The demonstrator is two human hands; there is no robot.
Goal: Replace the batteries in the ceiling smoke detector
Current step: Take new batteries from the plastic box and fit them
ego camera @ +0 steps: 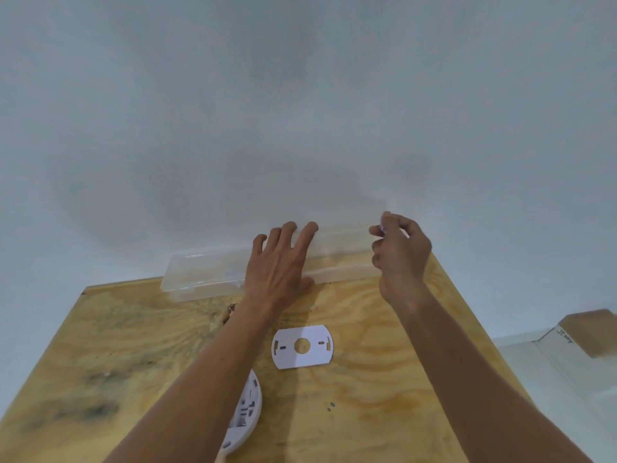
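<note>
Up at the far edge of the plywood surface point(384, 362), the left hand point(280, 262) lies flat with fingers spread, pressing on the clear plastic box point(200, 279), while the right hand point(400, 252) hovers just beside it, fingers curled and pinching something small I can't make out. Nearer in, the smoke detector point(245, 412) lies open-side up, mostly hidden under the left forearm, with its white mounting plate point(302, 345) close by. Best bet now: keep the box pinned steady and work the lid one-handed so nothing skids off.
</note>
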